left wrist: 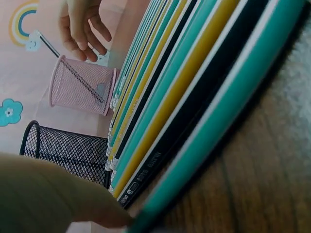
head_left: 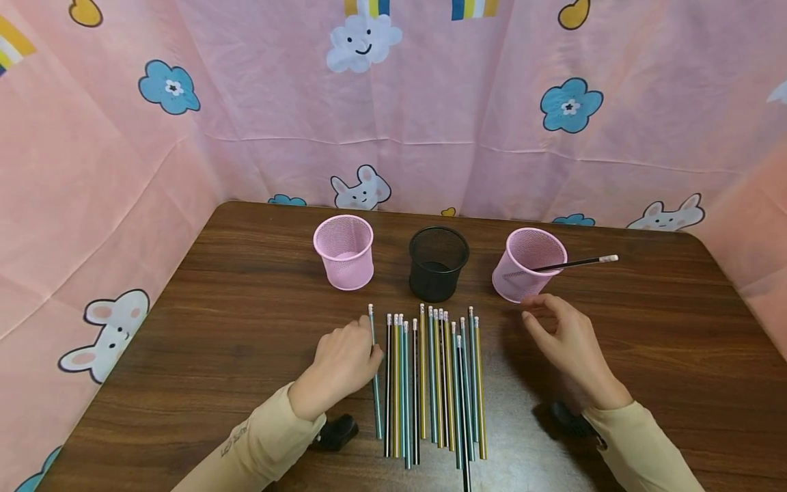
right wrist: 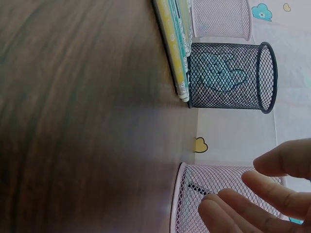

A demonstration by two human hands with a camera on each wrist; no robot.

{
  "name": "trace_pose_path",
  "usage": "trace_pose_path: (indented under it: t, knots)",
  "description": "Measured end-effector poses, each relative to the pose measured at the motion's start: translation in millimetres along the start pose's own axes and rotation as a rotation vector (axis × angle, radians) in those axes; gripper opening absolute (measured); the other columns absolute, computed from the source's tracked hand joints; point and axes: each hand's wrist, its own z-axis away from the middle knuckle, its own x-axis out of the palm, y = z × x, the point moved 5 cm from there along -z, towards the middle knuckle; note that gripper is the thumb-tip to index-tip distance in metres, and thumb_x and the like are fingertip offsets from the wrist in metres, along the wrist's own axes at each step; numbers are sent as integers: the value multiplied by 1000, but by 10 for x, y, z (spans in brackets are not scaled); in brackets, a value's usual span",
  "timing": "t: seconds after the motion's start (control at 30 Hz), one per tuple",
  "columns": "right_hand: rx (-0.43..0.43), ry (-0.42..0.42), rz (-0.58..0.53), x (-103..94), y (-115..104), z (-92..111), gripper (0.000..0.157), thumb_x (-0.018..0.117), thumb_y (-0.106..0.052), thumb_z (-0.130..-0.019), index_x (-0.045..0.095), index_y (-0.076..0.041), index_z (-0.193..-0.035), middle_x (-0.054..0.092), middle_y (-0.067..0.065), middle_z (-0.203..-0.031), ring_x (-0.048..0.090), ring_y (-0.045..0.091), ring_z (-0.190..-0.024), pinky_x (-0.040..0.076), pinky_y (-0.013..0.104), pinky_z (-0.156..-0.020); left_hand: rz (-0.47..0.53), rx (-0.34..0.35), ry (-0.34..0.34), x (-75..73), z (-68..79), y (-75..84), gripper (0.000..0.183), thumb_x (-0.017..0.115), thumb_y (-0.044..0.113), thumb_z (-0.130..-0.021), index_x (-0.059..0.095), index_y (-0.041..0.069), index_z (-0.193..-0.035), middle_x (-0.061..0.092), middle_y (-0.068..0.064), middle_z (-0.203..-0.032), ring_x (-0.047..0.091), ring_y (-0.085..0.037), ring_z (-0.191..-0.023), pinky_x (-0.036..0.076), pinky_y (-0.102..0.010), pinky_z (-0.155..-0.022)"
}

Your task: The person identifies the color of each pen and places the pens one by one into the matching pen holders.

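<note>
At the left end of a row of pencils (head_left: 421, 383), my left hand (head_left: 344, 359) pinches a teal pencil (head_left: 378, 410) with a white eraser tip. The pencil lies along the table; in the left wrist view a finger meets the teal pencil (left wrist: 214, 131) near its far end. My right hand (head_left: 572, 345) holds nothing, its fingers loosely bent in front of the right pink mesh cup (head_left: 509, 279). One black pencil (head_left: 581, 262) leans in that cup, its eraser end sticking out to the right.
A black mesh cup (head_left: 434, 285) stands in the middle, and another pink mesh cup (head_left: 350, 272) to its left. Several teal, gold and black pencils lie side by side before the cups. A pink patterned cloth (head_left: 430, 102) hangs behind the brown table (head_left: 246, 287).
</note>
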Motion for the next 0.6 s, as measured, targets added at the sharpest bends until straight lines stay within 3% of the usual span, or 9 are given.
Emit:
trace_pose_path:
  t: [0.1,0.23,0.4,0.6]
  knots:
    - [-11,-15,0,25,-4,14,18,65,-4,-86,65,-1,-103,70,12,-94,66,23,-84,55,36,-68,24,-27,-39,7,-23,-20,28,65,15,-83,58,-9,-97,58,-12,-66,58,-25,-53,41,-36,-41]
    - [-23,-29,13,54,6,26,18,65,-4,-86,65,-1,-103,69,12,-93,67,28,-85,55,39,-69,59,-62,-60,10,-55,-54,17,62,11,-81,55,-4,-86,56,-11,-63,56,-24,-51,42,-38,-42]
    - [-21,-42,22,81,34,51,18,66,-4,-85,66,-2,-103,69,8,-93,66,20,-83,55,37,-69,81,-75,-41,17,-81,-81,14,62,9,-77,49,3,-75,50,-7,-58,54,-23,-50,43,-39,-43]
    - [-27,-48,5,88,53,73,19,66,-3,-85,66,-3,-103,69,8,-95,67,20,-84,56,34,-70,89,-85,-38,3,-79,-105,13,60,8,-78,50,1,-79,49,-6,-59,53,-22,-51,42,-39,-44]
